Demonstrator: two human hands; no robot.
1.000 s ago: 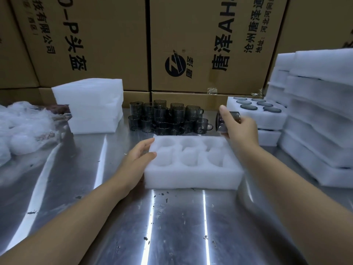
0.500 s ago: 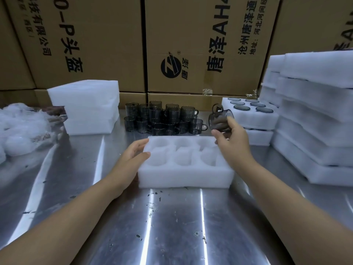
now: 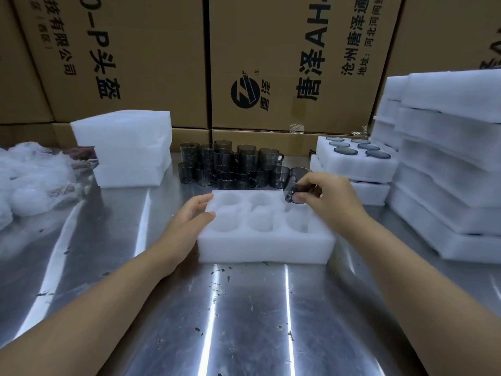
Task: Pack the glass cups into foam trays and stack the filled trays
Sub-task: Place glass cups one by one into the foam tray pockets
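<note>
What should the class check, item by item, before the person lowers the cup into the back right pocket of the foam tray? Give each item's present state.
1. Cup gripped by right hand: ok.
2. Cup upright for the pocket: not ok, tilted.
3. Back right pocket free: cannot tell, the hand hides part of it.
4. Tray steadied by left hand at its left edge: ok.
5. Other five pockets free: ok.
6. More loose cups waiting behind the tray: ok.

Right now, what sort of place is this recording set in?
Most likely a packing station in a warehouse or small factory. Printed cardboard cartons are stacked behind a steel table, stacks of white foam trays stand at the right, and a batch of smoky glass cups waits to be packed.
</note>
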